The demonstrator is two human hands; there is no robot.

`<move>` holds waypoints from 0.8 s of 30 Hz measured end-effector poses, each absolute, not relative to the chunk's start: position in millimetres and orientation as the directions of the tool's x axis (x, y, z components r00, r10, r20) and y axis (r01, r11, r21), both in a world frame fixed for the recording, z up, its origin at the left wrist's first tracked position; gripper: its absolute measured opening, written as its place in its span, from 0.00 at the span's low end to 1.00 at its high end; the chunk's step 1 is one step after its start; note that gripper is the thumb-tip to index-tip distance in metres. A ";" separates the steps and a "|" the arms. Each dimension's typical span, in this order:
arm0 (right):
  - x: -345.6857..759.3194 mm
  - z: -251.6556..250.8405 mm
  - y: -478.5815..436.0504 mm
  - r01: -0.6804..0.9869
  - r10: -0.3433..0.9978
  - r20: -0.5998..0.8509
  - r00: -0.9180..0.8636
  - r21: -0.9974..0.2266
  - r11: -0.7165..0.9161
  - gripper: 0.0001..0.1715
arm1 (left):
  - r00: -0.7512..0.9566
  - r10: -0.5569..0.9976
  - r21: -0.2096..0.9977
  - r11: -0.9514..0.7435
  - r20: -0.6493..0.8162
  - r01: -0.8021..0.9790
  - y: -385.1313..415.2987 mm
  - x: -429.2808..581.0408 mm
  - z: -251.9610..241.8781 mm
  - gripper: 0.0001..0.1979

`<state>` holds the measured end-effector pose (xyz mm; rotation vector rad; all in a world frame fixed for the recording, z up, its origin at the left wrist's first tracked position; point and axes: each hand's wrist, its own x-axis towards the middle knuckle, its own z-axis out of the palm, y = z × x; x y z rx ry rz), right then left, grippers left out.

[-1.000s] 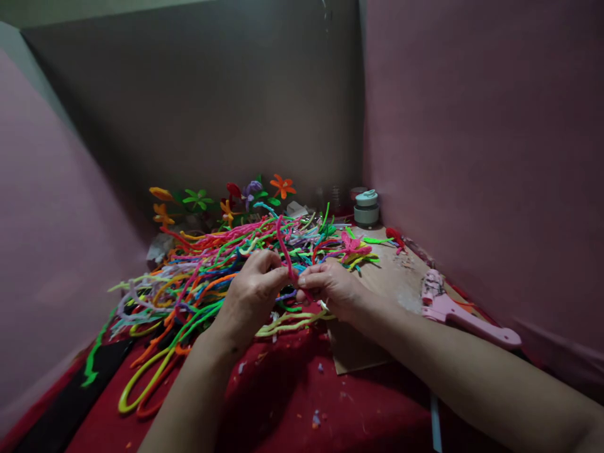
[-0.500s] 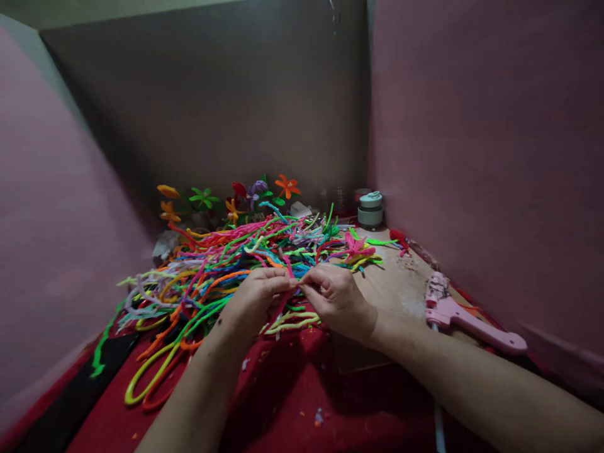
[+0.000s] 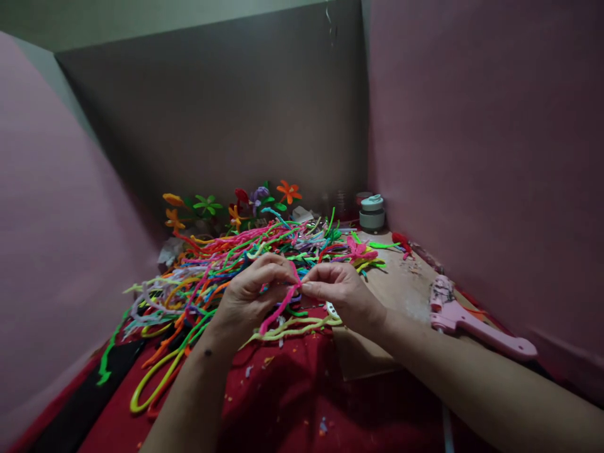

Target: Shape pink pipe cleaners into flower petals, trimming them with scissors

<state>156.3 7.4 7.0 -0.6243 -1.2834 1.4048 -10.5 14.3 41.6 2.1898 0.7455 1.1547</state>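
While the left hand (image 3: pixel 257 286) grips a pink fuzzy strand (image 3: pixel 278 310), the right hand (image 3: pixel 343 289) pinches it too.
It's between them, bright strand pile (image 3: pixel 255 240) at eleven o'clock, pink glue gun (image 3: pixel 465 319) over at three.

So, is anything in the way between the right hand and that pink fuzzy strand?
Nothing visible is: the right hand pinches the pink fuzzy strand directly, and the left hand holds it close by. The heap of colourful strands lies beyond the hands, not in between.

Pink pipe cleaner (image 3: pixel 282 306) in both hands (image 3: pixel 255 289) (image 3: pixel 346 292)
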 end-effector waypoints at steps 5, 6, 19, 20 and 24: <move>156.8 5.1 7.5 -0.343 0.899 0.276 -0.341 -0.927 0.155 0.08 | 0.475 0.688 0.592 -0.721 0.549 0.360 7.5 -5.9 41.2 0.03; 156.8 4.7 7.1 -0.319 0.897 0.285 -0.339 -0.931 0.176 0.08 | 0.475 0.708 0.591 -0.703 0.523 0.396 6.4 -4.8 41.4 0.04; 152.0 0.4 7.2 -0.232 0.918 0.305 -0.254 -0.940 0.249 0.06 | 0.306 0.943 0.937 -0.217 0.129 0.275 6.0 9.7 34.9 0.09; 151.9 0.7 8.8 -0.296 0.928 0.248 -0.280 -0.941 0.162 0.07 | 0.297 0.939 0.929 -0.255 0.172 0.267 6.3 9.5 34.9 0.09; 152.5 1.4 12.1 -0.367 0.947 0.154 -0.283 -0.929 0.041 0.10 | 0.227 0.920 0.850 -0.383 0.319 0.362 8.5 9.6 30.7 0.07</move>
